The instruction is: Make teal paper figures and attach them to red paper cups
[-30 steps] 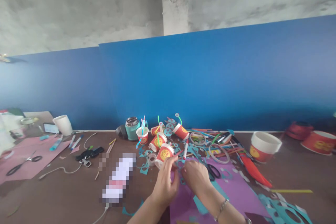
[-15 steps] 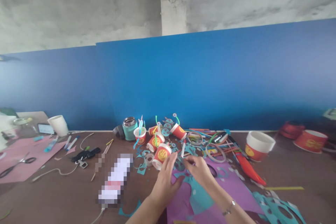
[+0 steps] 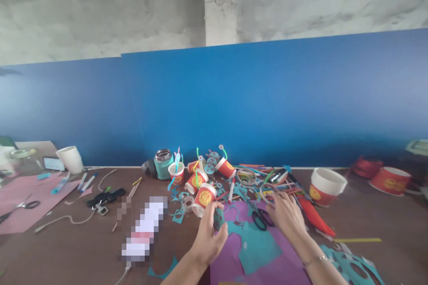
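Observation:
My left hand (image 3: 211, 235) holds a small teal paper piece (image 3: 219, 219) upright between thumb and fingers, just in front of a tipped red paper cup (image 3: 204, 197). To the right, my right hand (image 3: 286, 214) is over the edge of a pale ring (image 3: 266, 192), fingers reaching out and slightly bent; whether they touch it is unclear. Black-handled scissors (image 3: 260, 220) lie open-handled beside that hand. Beneath both hands are a teal sheet (image 3: 259, 249) and purple paper (image 3: 227, 260). A red-and-white marker (image 3: 231, 190) lies behind them.
More cups, straws and teal scraps crowd the back, beside a teal flask (image 3: 163, 165). At right are a large cup (image 3: 327, 186), a red curved object (image 3: 316, 216) and cut teal paper (image 3: 351, 267). A blurred phone (image 3: 143, 231), keys and a cable are at left.
My right hand has moved right, from the middle of the paper to the pale ring. The scissors now show between the hands. A teal piece now shows upright in my left hand.

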Available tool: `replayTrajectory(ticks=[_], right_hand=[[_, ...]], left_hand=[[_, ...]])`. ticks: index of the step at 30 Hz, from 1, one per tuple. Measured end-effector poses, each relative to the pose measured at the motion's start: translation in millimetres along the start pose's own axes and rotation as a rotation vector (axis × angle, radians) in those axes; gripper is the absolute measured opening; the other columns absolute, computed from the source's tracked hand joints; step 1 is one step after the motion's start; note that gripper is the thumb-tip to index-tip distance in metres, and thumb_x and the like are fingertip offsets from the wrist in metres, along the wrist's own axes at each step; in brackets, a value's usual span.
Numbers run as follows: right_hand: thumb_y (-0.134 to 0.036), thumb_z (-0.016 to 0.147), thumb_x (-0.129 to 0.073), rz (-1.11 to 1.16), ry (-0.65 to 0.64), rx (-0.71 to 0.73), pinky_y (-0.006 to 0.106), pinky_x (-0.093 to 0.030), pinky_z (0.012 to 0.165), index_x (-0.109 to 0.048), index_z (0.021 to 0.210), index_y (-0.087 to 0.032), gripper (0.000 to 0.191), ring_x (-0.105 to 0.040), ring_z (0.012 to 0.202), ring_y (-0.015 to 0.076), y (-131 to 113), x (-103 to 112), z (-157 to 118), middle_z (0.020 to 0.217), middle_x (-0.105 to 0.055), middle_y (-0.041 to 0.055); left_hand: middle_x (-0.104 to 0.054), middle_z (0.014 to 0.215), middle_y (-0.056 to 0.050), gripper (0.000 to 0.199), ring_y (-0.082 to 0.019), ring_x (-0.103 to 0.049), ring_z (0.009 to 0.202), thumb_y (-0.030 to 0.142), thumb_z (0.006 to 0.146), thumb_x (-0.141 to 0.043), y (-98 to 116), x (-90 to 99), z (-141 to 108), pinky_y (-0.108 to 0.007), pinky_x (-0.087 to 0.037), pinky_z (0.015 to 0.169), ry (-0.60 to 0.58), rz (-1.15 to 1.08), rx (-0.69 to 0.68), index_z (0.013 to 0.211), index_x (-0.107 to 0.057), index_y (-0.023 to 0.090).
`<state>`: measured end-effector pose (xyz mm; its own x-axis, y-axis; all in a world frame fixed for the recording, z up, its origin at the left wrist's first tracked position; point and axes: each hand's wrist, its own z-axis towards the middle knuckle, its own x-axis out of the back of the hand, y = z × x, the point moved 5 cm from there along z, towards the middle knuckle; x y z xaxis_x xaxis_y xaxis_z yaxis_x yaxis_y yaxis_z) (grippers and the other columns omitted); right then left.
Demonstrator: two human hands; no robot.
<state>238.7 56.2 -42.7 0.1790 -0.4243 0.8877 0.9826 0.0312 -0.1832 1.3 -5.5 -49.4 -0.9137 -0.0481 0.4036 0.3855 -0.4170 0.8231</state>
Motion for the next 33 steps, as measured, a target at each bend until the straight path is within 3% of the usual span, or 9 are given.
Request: replayTrajectory(ticks=[3, 6, 9, 12, 15, 19, 24, 28, 33], right_hand=[[-0.010, 0.073, -0.047, -0.049, -0.068, 0.026, 0.035, -0.039, 0.078, -0.068, 0.078, -0.017, 0.023, -0.056, 0.093, 0.0267, 10, -7, -2, 0.098, -0.065, 0.0116], [-0.014, 0.078, -0.045, 0.018, 0.020, 0.047, 0.035, -0.039, 0.077, -0.065, 0.074, -0.018, 0.021, -0.056, 0.093, 0.0274, 2, -2, -2, 0.093, -0.067, 0.0101], [-0.022, 0.081, -0.042, 0.201, 0.120, 0.113, 0.032, -0.040, 0.072, -0.058, 0.076, -0.018, 0.017, -0.059, 0.079, 0.0242, -14, 5, -3, 0.077, -0.065, 0.0088], [-0.027, 0.089, -0.032, 0.401, 0.063, 0.211, 0.027, -0.041, 0.063, -0.051, 0.081, -0.020, 0.021, -0.059, 0.067, 0.0194, -35, 4, -11, 0.070, -0.061, 0.0041], [-0.029, 0.092, -0.028, 0.473, -0.047, 0.284, 0.026, -0.040, 0.058, -0.046, 0.084, -0.022, 0.020, -0.060, 0.063, 0.0185, -54, 1, -21, 0.065, -0.058, 0.0007], [-0.025, 0.092, -0.028, 0.529, -0.131, 0.365, 0.028, -0.041, 0.061, -0.044, 0.084, -0.023, 0.018, -0.061, 0.070, 0.0201, -69, 0, -28, 0.072, -0.062, 0.0034], [-0.023, 0.093, -0.028, 0.526, -0.181, 0.386, 0.028, -0.042, 0.064, -0.046, 0.088, -0.021, 0.019, -0.061, 0.074, 0.0199, -72, -1, -29, 0.078, -0.064, 0.0046], [-0.020, 0.092, -0.030, 0.494, -0.190, 0.397, 0.029, -0.042, 0.066, -0.049, 0.092, -0.020, 0.018, -0.061, 0.074, 0.0197, -74, 2, -30, 0.078, -0.065, 0.0038], [-0.017, 0.092, -0.029, 0.463, -0.194, 0.466, 0.032, -0.043, 0.073, -0.053, 0.096, -0.019, 0.024, -0.062, 0.078, 0.0200, -78, 2, -32, 0.082, -0.066, 0.0053]], left_hand=[[-0.051, 0.081, 0.000, 0.017, -0.013, -0.048, 0.070, 0.020, 0.077, -0.048, 0, -6.6, -3, -0.025, -0.043, 0.067, -0.028, -0.037, 0.031, 0.094, -0.047, 0.020], [-0.048, 0.072, 0.003, 0.008, -0.012, -0.047, 0.066, 0.027, 0.080, -0.049, -2, -12.3, -3, -0.024, -0.041, 0.063, -0.022, 0.031, 0.089, 0.080, -0.045, 0.020], [-0.054, 0.073, 0.000, 0.016, -0.015, -0.052, 0.070, 0.029, 0.086, -0.043, -2, -14.6, 4, -0.027, -0.044, 0.068, 0.024, 0.092, 0.084, 0.075, -0.049, 0.019], [-0.063, 0.098, -0.008, 0.022, -0.020, -0.058, 0.093, 0.023, 0.089, -0.038, 2, -18.8, 15, -0.032, -0.045, 0.085, 0.055, 0.061, -0.006, 0.099, -0.057, 0.019], [-0.052, 0.128, -0.010, 0.046, -0.022, -0.046, 0.121, 0.017, 0.087, -0.042, 6, -28.7, 24, -0.039, -0.039, 0.100, 0.041, 0.082, -0.106, 0.132, -0.040, 0.021], [-0.042, 0.138, -0.010, 0.059, -0.025, -0.035, 0.130, 0.010, 0.082, -0.045, 6, -42.9, 24, -0.041, -0.039, 0.102, -0.006, 0.123, -0.192, 0.139, -0.032, 0.024], [-0.048, 0.132, -0.010, 0.053, -0.023, -0.043, 0.124, 0.007, 0.080, -0.046, 6, -43.1, 19, -0.040, -0.040, 0.101, -0.028, 0.098, -0.249, 0.131, -0.043, 0.022], [-0.058, 0.113, -0.009, 0.033, -0.021, -0.054, 0.110, 0.008, 0.080, -0.048, 10, -33.8, 19, -0.037, -0.045, 0.094, 0.049, 0.101, -0.199, 0.108, -0.058, 0.021], [-0.057, 0.104, -0.008, 0.013, -0.022, -0.056, 0.103, 0.013, 0.081, -0.052, 9, -27.4, 21, -0.034, -0.048, 0.086, 0.155, 0.160, -0.128, 0.088, -0.059, 0.020]])
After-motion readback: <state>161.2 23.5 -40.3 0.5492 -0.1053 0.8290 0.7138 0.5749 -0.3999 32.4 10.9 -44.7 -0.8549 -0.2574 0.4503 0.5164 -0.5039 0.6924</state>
